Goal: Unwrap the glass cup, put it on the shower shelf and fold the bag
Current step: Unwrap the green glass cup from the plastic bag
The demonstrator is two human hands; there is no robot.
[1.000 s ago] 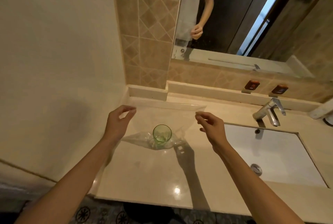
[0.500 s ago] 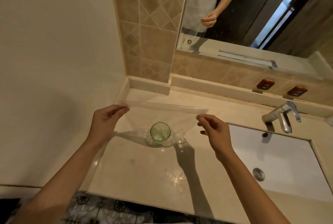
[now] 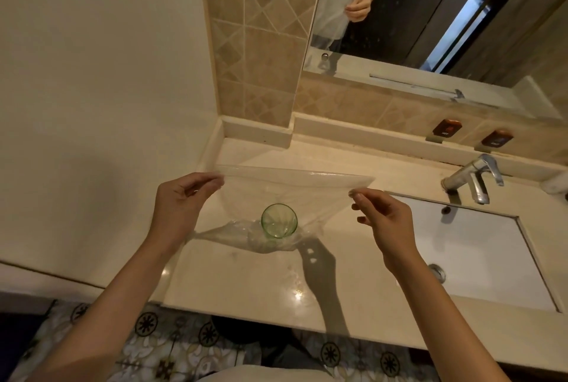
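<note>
In the head view, the left hand [image 3: 181, 206] pinches the left corner of the bag [image 3: 295, 185] between thumb and fingers, and the right hand [image 3: 384, 218] pinches the right corner with thumb and forefinger, its other fingers loosely curled. The upper edge of the clear bag is stretched between them across the middle of the frame. The cup [image 3: 279, 220], green glass, stands upright on the counter [image 3: 246, 283] just below the middle, its mouth open to the camera. The lower part of the bag lies crumpled around its base, so I judge the unwrapping is nearly done, but the cup is not yet free. Carrying it to the shower shelf and folding the bag are both left; no shelf shows here. At the right are the sink [image 3: 479, 252] and the tap [image 3: 473, 175], well apart from the cup. The mirror [image 3: 430, 13] fills the upper right. Nothing stands in the way, though pulling the bag may tip the cup.
</note>
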